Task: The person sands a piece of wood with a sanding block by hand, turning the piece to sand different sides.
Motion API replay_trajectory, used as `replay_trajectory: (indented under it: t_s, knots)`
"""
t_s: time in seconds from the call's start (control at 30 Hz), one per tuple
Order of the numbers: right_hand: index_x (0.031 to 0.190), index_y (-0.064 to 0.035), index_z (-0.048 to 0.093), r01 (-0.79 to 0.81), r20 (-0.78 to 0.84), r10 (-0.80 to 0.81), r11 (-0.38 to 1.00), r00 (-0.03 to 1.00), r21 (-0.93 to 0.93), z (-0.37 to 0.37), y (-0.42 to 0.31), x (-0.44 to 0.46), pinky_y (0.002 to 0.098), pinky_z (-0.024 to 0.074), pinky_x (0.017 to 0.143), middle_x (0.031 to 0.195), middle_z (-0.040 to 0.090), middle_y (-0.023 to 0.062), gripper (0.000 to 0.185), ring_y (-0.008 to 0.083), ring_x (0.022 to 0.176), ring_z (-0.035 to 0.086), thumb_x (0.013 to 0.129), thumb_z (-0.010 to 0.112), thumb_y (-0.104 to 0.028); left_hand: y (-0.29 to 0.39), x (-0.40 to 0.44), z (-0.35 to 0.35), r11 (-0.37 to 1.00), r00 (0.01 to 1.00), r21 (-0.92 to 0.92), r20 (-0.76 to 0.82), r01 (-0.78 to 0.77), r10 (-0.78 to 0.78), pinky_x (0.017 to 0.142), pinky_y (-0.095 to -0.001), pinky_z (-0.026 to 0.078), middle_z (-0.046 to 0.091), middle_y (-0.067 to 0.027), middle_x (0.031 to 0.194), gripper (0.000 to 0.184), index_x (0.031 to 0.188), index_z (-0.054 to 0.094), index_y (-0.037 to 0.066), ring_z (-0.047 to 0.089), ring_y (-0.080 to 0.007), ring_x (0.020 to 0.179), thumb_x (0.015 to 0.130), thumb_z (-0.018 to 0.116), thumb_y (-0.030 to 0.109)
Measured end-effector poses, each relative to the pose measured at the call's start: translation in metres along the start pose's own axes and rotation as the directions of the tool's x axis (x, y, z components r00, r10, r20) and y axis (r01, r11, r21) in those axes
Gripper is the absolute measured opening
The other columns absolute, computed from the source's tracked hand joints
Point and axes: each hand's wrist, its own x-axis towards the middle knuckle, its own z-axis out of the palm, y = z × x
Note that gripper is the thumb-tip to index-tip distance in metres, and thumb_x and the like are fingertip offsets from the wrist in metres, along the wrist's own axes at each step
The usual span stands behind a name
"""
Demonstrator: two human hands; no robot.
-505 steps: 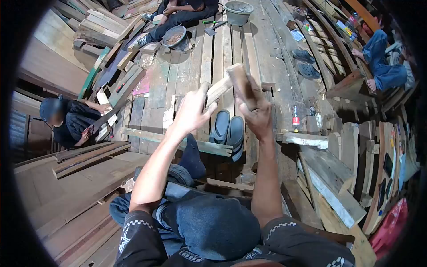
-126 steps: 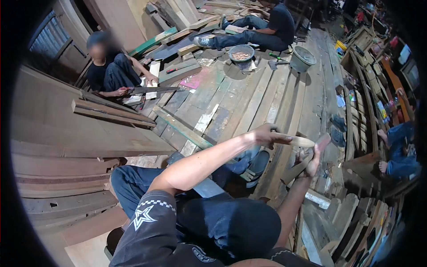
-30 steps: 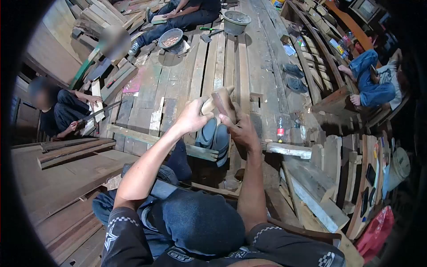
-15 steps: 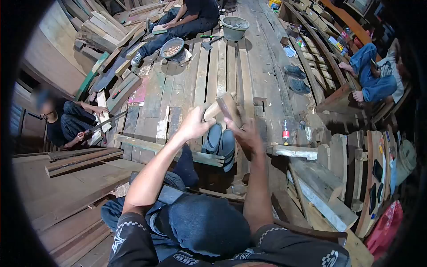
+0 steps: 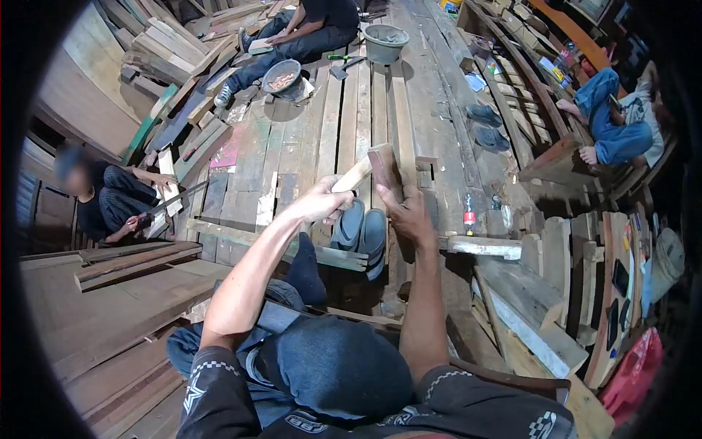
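My left hand (image 5: 320, 203) is closed round a pale wooden piece (image 5: 353, 175) that points up and to the right. My right hand (image 5: 409, 214) grips a darker, reddish-brown block (image 5: 383, 167), held nearly upright. The far end of the pale piece meets the block's left side, or lies just beside it. Below and between my hands, grey sandals (image 5: 373, 238) rest on the plank floor. What the fingers cover of both pieces is hidden.
One person (image 5: 110, 192) with a saw (image 5: 175, 197) sits at left, another (image 5: 322, 29) beyond a bucket of chips (image 5: 281, 79). A grey bucket (image 5: 385, 44) and hatchet (image 5: 345, 68) stand ahead. A bottle (image 5: 469, 212) and stacked wood (image 5: 578, 252) are at right.
Over the last half second, the pale piece has slid up and right along the block, and more of it shows. My right hand and the block have shifted slightly up.
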Motion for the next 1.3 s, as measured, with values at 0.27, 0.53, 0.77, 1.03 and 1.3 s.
replay_trajectory:
  t_s: [0.27,0.53,0.77,1.03,1.3]
  knots:
    - [0.126,0.0004,0.054,-0.056,0.004,0.056,0.998,0.998,-0.03,0.002,0.001,-0.003,0.046,0.049,0.081,0.095,0.065,0.0298,0.065,0.0431,0.091,0.065,0.083,0.065,-0.048,0.019,-0.013,0.006,0.98,0.992,-0.159,0.009,0.123,-0.123,0.041,-0.0207,0.025,0.041,0.006,0.065,0.013,0.092,0.048,0.011,0.034,-0.0023,0.046,0.083,0.057,0.008]
    - [0.128,0.0032,0.053,0.022,0.109,-0.02,1.0,0.994,-0.018,0.001,0.001,0.001,0.0432,0.0497,0.081,0.103,0.064,0.0313,0.062,0.0444,0.097,0.064,0.086,0.065,-0.042,0.016,-0.01,0.005,0.976,0.992,-0.182,-0.016,0.117,-0.122,0.038,-0.0208,0.023,0.04,0.0064,0.062,0.012,0.087,0.048,0.011,0.032,-0.0024,0.043,0.082,0.058,0.007]
    - [0.125,0.0033,0.055,0.077,-0.037,-0.076,0.997,0.996,0.022,-0.003,0.002,0.002,0.0392,0.0495,0.085,0.104,0.065,0.0283,0.057,0.0362,0.096,0.066,0.086,0.067,-0.037,0.007,-0.007,0.003,0.969,0.99,-0.209,0.074,0.132,-0.119,0.037,-0.0217,0.023,0.041,0.0046,0.061,0.015,0.088,0.049,0.01,0.032,-0.0044,0.041,0.08,0.061,0.007]
    - [0.127,-0.0005,0.056,-0.006,-0.042,0.014,0.982,0.999,0.187,-0.008,0.005,0.003,0.0369,0.0482,0.088,0.109,0.067,0.0216,0.049,0.0255,0.1,0.065,0.089,0.065,-0.031,0.017,-0.013,0.008,0.959,0.985,-0.224,0.054,0.175,-0.167,0.039,-0.0227,0.024,0.039,0.0066,0.057,0.014,0.094,0.054,0.009,0.032,-0.0048,0.042,0.081,0.058,0.008]
    - [0.12,0.0001,0.06,-0.026,0.188,0.022,0.999,0.982,0.018,-0.011,-0.02,-0.002,0.0405,0.049,0.086,0.105,0.068,0.0241,0.045,0.0312,0.1,0.066,0.088,0.066,-0.031,0.012,-0.01,-0.003,0.937,0.987,-0.31,0.069,0.16,-0.146,0.041,-0.0226,0.027,0.041,0.0044,0.058,0.015,0.088,0.051,0.009,0.035,-0.0062,0.044,0.077,0.06,0.005]
